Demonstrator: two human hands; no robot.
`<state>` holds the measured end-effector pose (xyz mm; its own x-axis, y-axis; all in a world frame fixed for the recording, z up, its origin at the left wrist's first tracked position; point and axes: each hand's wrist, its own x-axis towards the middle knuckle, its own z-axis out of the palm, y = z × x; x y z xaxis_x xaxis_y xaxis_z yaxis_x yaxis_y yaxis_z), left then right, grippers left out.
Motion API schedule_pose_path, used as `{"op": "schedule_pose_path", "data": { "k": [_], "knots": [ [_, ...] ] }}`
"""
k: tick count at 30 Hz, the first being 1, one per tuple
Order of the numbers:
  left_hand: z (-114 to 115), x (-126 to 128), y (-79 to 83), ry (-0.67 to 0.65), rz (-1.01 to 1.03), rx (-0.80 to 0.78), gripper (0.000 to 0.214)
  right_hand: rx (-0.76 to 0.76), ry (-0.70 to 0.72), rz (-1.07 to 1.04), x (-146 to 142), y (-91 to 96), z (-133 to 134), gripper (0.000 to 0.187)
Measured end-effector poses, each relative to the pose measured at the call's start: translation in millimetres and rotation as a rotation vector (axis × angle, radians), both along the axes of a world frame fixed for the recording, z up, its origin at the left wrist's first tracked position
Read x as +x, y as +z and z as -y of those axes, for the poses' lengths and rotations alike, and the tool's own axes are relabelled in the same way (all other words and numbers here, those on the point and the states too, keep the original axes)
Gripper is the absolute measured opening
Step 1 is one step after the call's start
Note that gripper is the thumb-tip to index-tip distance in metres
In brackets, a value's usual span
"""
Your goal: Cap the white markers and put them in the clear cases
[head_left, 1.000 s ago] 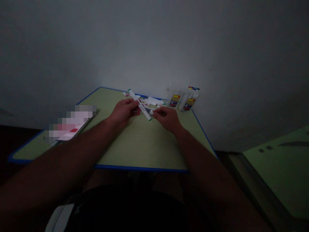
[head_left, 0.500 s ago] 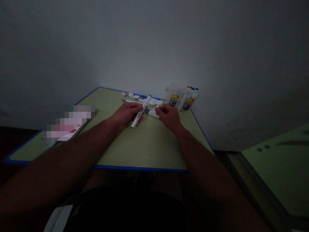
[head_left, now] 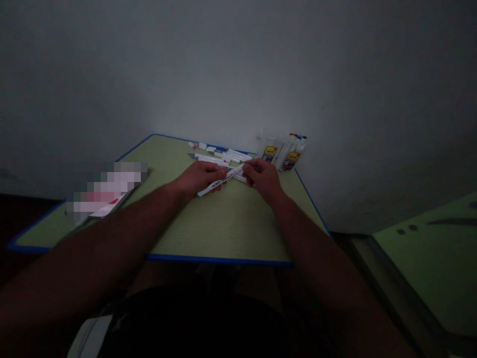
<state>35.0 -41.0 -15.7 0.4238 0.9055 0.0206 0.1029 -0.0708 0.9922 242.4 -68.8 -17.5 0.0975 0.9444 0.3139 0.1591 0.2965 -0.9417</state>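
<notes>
A white marker (head_left: 215, 185) with dark print and a green tip at its near end slants up to the right over the table. Around its middle, the fingers of my left hand (head_left: 197, 178) are closed. My right hand (head_left: 264, 180) pinches the far end of the same marker, so that end is covered by fingertips. Behind my hands several loose white markers (head_left: 239, 156) lie on the table, some partly hidden. White caps (head_left: 202, 146) are scattered to their left, near the table's back edge.
Two clear plastic cases (head_left: 269, 141) with yellow labels stand at the back right; the right one (head_left: 294, 149) holds coloured-tipped markers. A blurred-out flat item (head_left: 108, 194) lies on the left of the green table (head_left: 223, 233), which has a blue edge. A wall rises behind.
The marker has turned from steep to flatter, its far end swinging right and down. My right hand, earlier apart from it, now grips that end.
</notes>
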Motion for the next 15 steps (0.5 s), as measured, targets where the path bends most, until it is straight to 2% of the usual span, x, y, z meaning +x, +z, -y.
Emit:
{"op": "schedule_pose_path", "data": {
  "k": [6,15],
  "knots": [
    [-3.5,1.5,-3.2,0.000,0.098,-0.020,0.015,-0.048,-0.076,-0.081,8.4,0.9,-3.5,0.021],
    [-6.0,1.6,1.3,0.131,0.205,-0.093,0.006,-0.076,-0.267,-0.205,28.7,4.2,-13.9,0.015]
  ]
}}
